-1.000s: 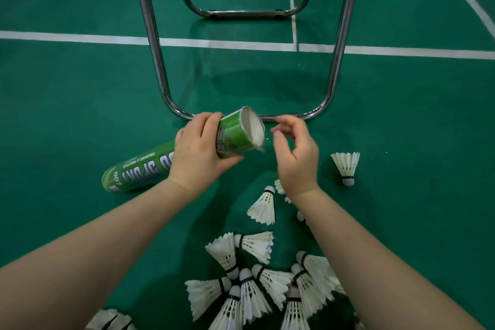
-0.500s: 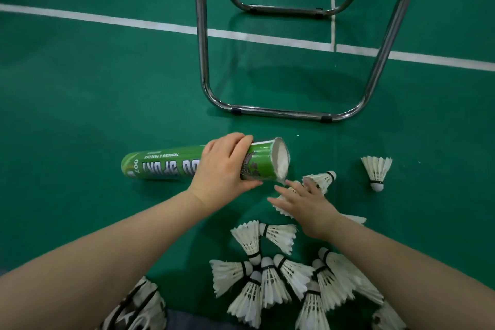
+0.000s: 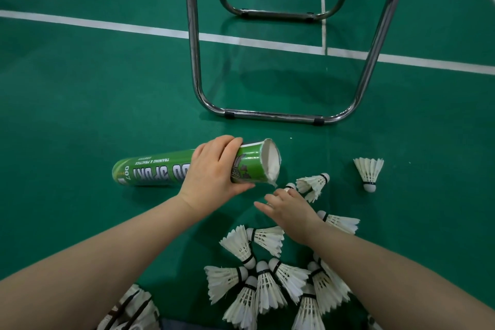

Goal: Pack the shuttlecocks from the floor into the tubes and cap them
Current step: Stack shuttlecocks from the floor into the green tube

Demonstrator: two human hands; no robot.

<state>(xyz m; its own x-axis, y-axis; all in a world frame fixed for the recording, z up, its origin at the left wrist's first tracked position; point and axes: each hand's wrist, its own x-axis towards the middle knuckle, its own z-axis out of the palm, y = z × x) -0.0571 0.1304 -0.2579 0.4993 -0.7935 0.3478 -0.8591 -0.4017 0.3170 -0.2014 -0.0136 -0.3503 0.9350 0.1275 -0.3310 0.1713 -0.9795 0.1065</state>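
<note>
Left hand (image 3: 214,173): wrapped over the top of the green tube (image 3: 155,169), fingers curled round it near the open end, thumb underneath.
Tube: lies nearly level just above the green floor (image 3: 80,115), closed end to the left, open mouth (image 3: 271,161) to the right; the inside is white and the rim frayed.
Right hand (image 3: 290,209): low over the floor, just below and right of the tube's mouth, thumb splayed left, fingers stretched forward and relaxed, gripping nothing.
Nearest shuttlecock (image 3: 312,185): on its side just beyond the right fingertips, cork to the upper right; a second cork (image 3: 291,185) shows right at the fingertips, its feathers hidden by the hand.
Side shuttlecock (image 3: 341,222): lying just beside the right wrist, on its outer side.
Lone shuttlecock (image 3: 368,173): well apart to the right, cork toward the camera.
Heap of shuttlecocks (image 3: 267,284): between the two forearms, nearer the camera than both hands.
Chair frame (image 3: 193,61): chrome tubing beyond the tube, standing across a white court line (image 3: 107,24).
</note>
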